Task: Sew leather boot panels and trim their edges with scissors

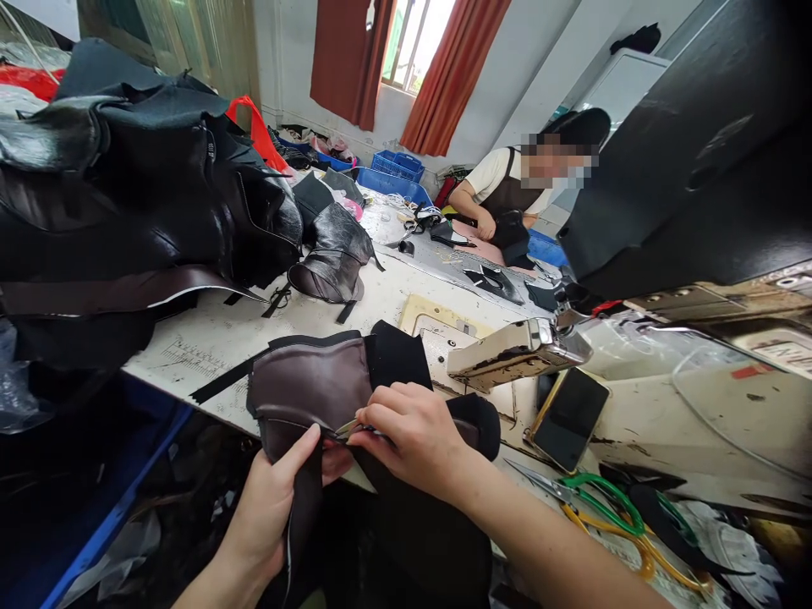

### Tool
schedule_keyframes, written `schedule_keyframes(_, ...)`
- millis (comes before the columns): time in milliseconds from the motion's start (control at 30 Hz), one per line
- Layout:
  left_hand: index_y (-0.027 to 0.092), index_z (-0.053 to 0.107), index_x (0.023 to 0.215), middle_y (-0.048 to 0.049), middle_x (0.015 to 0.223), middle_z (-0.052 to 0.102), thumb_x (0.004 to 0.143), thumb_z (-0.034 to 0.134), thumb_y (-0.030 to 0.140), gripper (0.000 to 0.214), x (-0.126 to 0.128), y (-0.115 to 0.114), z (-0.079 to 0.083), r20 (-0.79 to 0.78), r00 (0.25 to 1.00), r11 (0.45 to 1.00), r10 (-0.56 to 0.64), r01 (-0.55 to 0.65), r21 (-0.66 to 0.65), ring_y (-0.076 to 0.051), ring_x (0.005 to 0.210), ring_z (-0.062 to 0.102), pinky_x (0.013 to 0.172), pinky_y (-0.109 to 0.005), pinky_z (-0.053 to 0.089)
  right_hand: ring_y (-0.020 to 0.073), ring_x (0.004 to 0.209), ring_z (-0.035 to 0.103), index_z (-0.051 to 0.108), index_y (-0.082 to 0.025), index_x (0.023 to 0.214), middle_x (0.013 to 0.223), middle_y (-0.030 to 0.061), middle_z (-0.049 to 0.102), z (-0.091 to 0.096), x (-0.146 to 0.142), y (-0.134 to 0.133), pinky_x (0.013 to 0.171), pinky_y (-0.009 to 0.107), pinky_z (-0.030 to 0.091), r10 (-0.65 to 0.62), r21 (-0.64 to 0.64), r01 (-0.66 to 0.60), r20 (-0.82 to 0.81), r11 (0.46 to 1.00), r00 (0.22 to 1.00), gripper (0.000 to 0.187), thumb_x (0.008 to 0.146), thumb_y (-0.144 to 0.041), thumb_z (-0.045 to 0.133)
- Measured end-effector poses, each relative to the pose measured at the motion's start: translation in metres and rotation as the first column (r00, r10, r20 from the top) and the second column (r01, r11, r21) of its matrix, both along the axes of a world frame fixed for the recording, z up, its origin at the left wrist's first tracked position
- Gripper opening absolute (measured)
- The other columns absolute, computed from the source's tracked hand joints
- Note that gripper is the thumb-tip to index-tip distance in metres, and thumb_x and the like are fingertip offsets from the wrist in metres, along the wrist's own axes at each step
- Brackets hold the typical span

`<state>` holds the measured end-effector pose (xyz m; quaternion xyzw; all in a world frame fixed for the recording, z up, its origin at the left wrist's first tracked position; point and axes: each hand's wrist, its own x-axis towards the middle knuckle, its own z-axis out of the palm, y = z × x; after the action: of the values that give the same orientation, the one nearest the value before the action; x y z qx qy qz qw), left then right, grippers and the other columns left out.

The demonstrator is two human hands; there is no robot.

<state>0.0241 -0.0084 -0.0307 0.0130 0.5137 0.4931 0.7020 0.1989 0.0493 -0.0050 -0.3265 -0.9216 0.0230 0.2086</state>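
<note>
A sewn piece of dark brown leather with black fabric parts (pixel 310 381), which looks like a boot upper, lies over the table's front edge. My left hand (pixel 272 499) grips its lower edge, thumb on top and fingertips underneath. Pinched in my right hand (pixel 412 431) is a small pointed metal tool (pixel 346 429), its tip at the seam beside my left fingers. The tool's rear is hidden in my fingers, so I cannot make out its exact kind. A black strap (pixel 225 376) sticks out to the left of the piece.
A sewing machine (pixel 520 351) stands at the right, beside a phone (pixel 569 419). Green-handled scissors (pixel 602 499) and yellow-handled scissors (pixel 634 541) lie nearer. Black leather pieces (pixel 139 194) are heaped at the left. Across the table, a person (pixel 507 190) handles dark pieces.
</note>
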Motion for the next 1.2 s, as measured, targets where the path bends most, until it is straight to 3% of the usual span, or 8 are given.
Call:
schedule_keyframes(600,0.008,0.073,0.086,-0.0128,0.077,0.075,0.069,0.082,0.028,0.028,-0.001,-0.002,-0.009,-0.030,0.999,0.999,-0.032,0.032,0.015,-0.032,0.080,0.073,0.078,-0.044,0.061,0.0145,0.065,0.043,0.053,-0.020,0.072,0.072,-0.0008,0.057,0.019,-0.009,0.007,0.060,0.033,0.023,0.094,0.076,-0.110,0.191,0.991,0.977,0.023,0.093,-0.027,0.056)
schedule_keyframes(800,0.009,0.074,0.090,-0.0117,0.083,0.076,0.066,0.084,0.033,0.036,-0.001,-0.001,-0.006,-0.052,0.996,0.996,-0.070,0.072,0.046,-0.030,0.082,0.072,0.077,-0.040,0.061,0.0129,0.068,0.054,0.060,-0.020,0.081,0.076,-0.0010,0.063,0.006,-0.002,0.023,0.061,0.028,0.031,0.178,-0.192,-0.173,0.012,0.966,0.984,0.019,0.086,-0.035,0.070)
schedule_keyframes(867,0.010,0.073,0.099,-0.0115,0.090,0.076,0.067,0.084,0.033,0.041,-0.001,0.000,-0.006,-0.039,0.995,0.994,-0.089,0.091,0.056,-0.029,0.084,0.072,0.074,-0.037,0.061,0.0119,0.069,0.059,0.062,-0.019,0.083,0.076,-0.0009,0.064,0.003,-0.002,0.023,0.061,0.025,0.037,0.197,-0.375,-0.246,-0.165,0.894,0.966,0.021,0.084,-0.036,0.073)
schedule_keyframes(933,0.011,0.071,0.102,-0.0106,0.089,0.076,0.068,0.083,0.036,0.044,-0.002,0.001,-0.007,-0.058,0.993,0.992,-0.099,0.103,0.068,-0.027,0.082,0.072,0.070,-0.033,0.060,0.0112,0.071,0.062,0.062,-0.018,0.082,0.078,-0.0003,0.066,0.004,-0.007,0.016,0.065,0.021,0.043,0.257,-0.528,-0.410,-0.339,0.744,0.905,0.024,0.084,-0.039,0.073)
schedule_keyframes(1000,0.011,0.071,0.100,-0.0086,0.082,0.075,0.068,0.082,0.038,0.043,-0.003,0.002,-0.007,-0.092,0.992,0.991,-0.092,0.100,0.092,-0.025,0.077,0.072,0.065,-0.029,0.059,0.0106,0.072,0.062,0.061,-0.019,0.081,0.078,-0.0004,0.067,0.007,-0.012,0.006,0.069,0.020,0.046,0.318,-0.589,-0.555,-0.462,0.588,0.828,0.026,0.085,-0.043,0.070)
schedule_keyframes(1033,0.011,0.071,0.098,-0.0075,0.078,0.074,0.069,0.082,0.039,0.042,-0.003,0.003,-0.007,-0.103,0.991,0.991,-0.085,0.095,0.098,-0.024,0.073,0.071,0.062,-0.028,0.058,0.0106,0.072,0.062,0.061,-0.019,0.080,0.078,-0.0002,0.067,0.009,-0.015,0.002,0.070,0.020,0.047,0.316,-0.592,-0.577,-0.492,0.562,0.812,0.028,0.085,-0.045,0.069)
schedule_keyframes(1067,0.011,0.072,0.094,-0.0066,0.075,0.074,0.069,0.082,0.039,0.039,-0.004,0.003,-0.006,-0.102,0.992,0.992,-0.080,0.089,0.092,-0.022,0.068,0.070,0.059,-0.027,0.057,0.0109,0.070,0.061,0.061,-0.018,0.080,0.077,0.0001,0.066,0.011,-0.015,-0.001,0.069,0.021,0.047,0.280,-0.581,-0.554,-0.496,0.596,0.822,0.031,0.085,-0.048,0.069)
schedule_keyframes(1200,0.008,0.072,0.083,-0.0088,0.069,0.072,0.070,0.080,0.038,0.034,-0.004,0.004,-0.001,-0.014,0.998,0.998,-0.053,0.054,0.030,-0.023,0.063,0.069,0.062,-0.031,0.059,0.0131,0.068,0.059,0.061,-0.017,0.084,0.079,0.0027,0.064,0.011,-0.006,0.001,0.061,0.024,0.043,0.010,-0.399,-0.151,-0.333,0.904,0.943,0.031,0.087,-0.047,0.067)
